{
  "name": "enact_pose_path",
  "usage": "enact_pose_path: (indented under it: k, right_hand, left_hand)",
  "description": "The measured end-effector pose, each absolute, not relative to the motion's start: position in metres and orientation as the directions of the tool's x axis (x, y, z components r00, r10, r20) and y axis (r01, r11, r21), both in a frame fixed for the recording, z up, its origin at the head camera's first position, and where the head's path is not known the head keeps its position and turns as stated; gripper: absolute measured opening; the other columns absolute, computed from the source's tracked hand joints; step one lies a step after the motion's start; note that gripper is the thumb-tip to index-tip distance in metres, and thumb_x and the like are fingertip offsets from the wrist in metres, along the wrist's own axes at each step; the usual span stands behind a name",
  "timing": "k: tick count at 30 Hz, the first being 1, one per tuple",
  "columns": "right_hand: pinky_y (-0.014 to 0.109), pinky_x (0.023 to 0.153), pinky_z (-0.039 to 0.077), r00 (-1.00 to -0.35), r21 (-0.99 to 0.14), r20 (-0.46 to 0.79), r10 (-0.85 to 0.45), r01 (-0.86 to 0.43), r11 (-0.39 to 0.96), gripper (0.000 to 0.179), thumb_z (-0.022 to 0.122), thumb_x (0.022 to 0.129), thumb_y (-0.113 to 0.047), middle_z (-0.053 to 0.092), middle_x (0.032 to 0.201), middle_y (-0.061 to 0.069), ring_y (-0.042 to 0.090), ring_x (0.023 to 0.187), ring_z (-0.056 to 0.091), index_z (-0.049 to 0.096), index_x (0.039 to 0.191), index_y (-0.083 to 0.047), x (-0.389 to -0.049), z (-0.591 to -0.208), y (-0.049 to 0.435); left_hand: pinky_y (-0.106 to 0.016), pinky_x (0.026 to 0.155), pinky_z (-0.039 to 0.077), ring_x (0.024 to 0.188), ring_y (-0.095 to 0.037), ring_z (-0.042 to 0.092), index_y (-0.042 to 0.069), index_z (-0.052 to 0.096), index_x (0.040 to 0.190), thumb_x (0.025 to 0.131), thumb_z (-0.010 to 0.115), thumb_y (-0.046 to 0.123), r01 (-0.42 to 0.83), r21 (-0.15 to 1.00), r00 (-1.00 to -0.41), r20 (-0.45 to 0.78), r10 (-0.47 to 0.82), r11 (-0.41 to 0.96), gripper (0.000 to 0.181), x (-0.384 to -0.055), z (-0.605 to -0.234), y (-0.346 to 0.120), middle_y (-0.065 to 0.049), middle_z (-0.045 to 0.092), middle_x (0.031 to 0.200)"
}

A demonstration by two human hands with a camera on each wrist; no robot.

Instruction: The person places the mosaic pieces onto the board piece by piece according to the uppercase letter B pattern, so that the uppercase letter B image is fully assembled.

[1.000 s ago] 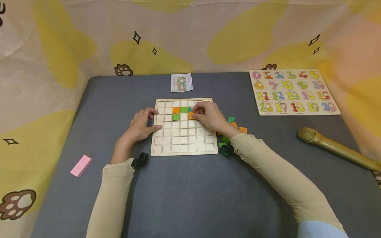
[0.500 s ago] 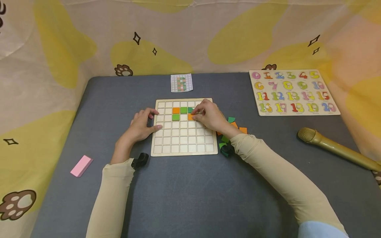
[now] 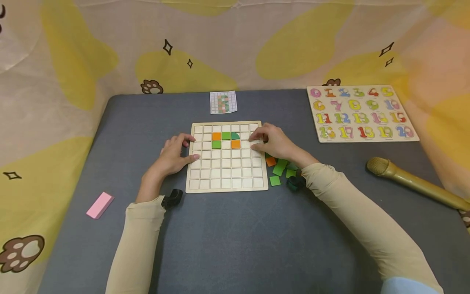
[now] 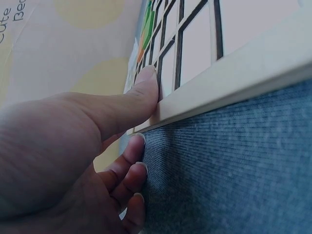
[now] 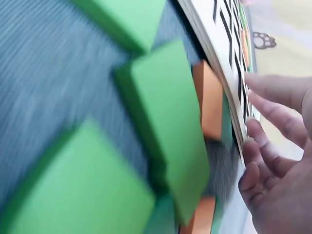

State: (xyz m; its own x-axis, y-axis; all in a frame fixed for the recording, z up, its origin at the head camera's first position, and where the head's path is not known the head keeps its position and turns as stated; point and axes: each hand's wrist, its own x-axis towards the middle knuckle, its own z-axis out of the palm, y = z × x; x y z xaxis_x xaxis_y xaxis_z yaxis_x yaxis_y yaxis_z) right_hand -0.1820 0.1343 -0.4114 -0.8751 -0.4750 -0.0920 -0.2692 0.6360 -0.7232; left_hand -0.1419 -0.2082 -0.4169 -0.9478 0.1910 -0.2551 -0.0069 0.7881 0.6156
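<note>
My left hand (image 3: 171,158) rests at the left edge of a wooden grid board (image 3: 226,173). Its thumb (image 4: 146,80) lies on the board's rim and the fingers are spread apart. On the grid sit an orange square tile (image 3: 217,136), a green square tile (image 3: 225,135) and a dark green rounded tile (image 3: 235,136). Below them are another green tile (image 3: 216,144) and another orange tile (image 3: 236,144). My right hand (image 3: 275,143) hovers over the board's right edge, fingers loosely bent, holding nothing. Several loose tiles (image 3: 280,167) lie under its wrist, partly hidden.
A small card with a coloured grid pattern (image 3: 223,102) lies behind the board. At the back right is a number puzzle board (image 3: 363,115), with a gold microphone (image 3: 415,182) in front of it. A pink block (image 3: 100,205) lies far left.
My right hand has let go of the orange tile, which stays on the grid, and moved right to the board's edge. More loose tiles now show. The left hand stays put.
</note>
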Motion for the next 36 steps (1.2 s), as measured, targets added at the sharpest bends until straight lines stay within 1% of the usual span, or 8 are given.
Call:
enact_pose_path:
  k: [4, 7, 15, 25, 30, 36]
  right_hand:
    - [0.049, 0.099, 0.042, -0.860, -0.718, -0.132, -0.493, -0.260, 0.646, 0.026, 0.079, 0.097, -0.012, 0.060, 0.121, 0.018, 0.035, 0.110, 0.053, 0.074, 0.122, -0.005, -0.182, -0.408, 0.151]
    - [0.053, 0.102, 0.042, -0.852, -0.715, -0.157, -0.499, -0.250, 0.653, 0.028, 0.078, 0.098, -0.013, 0.060, 0.124, 0.019, 0.037, 0.114, 0.053, 0.071, 0.124, -0.004, -0.183, -0.407, 0.163]
    - [0.051, 0.102, 0.045, -0.844, -0.670, -0.217, -0.490, -0.236, 0.703, 0.029, 0.077, 0.098, -0.014, 0.061, 0.122, 0.018, 0.036, 0.113, 0.055, 0.071, 0.125, -0.004, -0.180, -0.404, 0.187]
    - [0.052, 0.101, 0.046, -0.818, -0.668, -0.241, -0.523, -0.251, 0.700, 0.032, 0.078, 0.096, -0.008, 0.060, 0.123, 0.018, 0.036, 0.114, 0.056, 0.071, 0.127, -0.004, -0.171, -0.400, 0.206]
    - [0.048, 0.097, 0.047, -0.809, -0.665, -0.253, -0.530, -0.253, 0.703, 0.037, 0.079, 0.093, -0.002, 0.059, 0.122, 0.018, 0.034, 0.112, 0.056, 0.071, 0.129, -0.004, -0.168, -0.397, 0.214]
    - [0.046, 0.094, 0.048, -0.811, -0.664, -0.262, -0.523, -0.242, 0.707, 0.040, 0.081, 0.091, 0.000, 0.056, 0.123, 0.018, 0.032, 0.111, 0.054, 0.072, 0.129, -0.006, -0.164, -0.395, 0.219]
  left_hand:
    - [-0.058, 0.106, 0.026, 0.128, -0.040, 0.034, 0.008, 0.046, 0.147, 0.103, 0.072, 0.028, -0.009, 0.618, -0.948, -0.255, 0.189, 0.786, 0.055, -0.142, -0.417, -0.208, -0.020, 0.046, 0.135]
    - [-0.058, 0.107, 0.026, 0.129, -0.040, 0.034, 0.008, 0.046, 0.147, 0.103, 0.073, 0.028, -0.015, 0.623, -0.949, -0.255, 0.185, 0.782, 0.055, -0.141, -0.416, -0.209, -0.020, 0.046, 0.135]
    - [-0.058, 0.107, 0.025, 0.130, -0.041, 0.034, 0.008, 0.046, 0.147, 0.103, 0.072, 0.027, -0.016, 0.623, -0.950, -0.254, 0.183, 0.782, 0.055, -0.141, -0.416, -0.208, -0.020, 0.046, 0.135]
    - [-0.059, 0.107, 0.025, 0.130, -0.041, 0.034, 0.008, 0.046, 0.147, 0.103, 0.072, 0.027, -0.014, 0.623, -0.949, -0.255, 0.185, 0.782, 0.054, -0.141, -0.416, -0.208, -0.020, 0.046, 0.134]
    - [-0.059, 0.107, 0.025, 0.130, -0.041, 0.034, 0.008, 0.046, 0.147, 0.103, 0.073, 0.026, -0.013, 0.623, -0.949, -0.255, 0.187, 0.782, 0.055, -0.141, -0.416, -0.208, -0.020, 0.046, 0.134]
    - [-0.059, 0.107, 0.025, 0.129, -0.041, 0.034, 0.008, 0.046, 0.147, 0.103, 0.073, 0.027, -0.012, 0.622, -0.949, -0.254, 0.187, 0.783, 0.055, -0.142, -0.416, -0.207, -0.020, 0.046, 0.134]
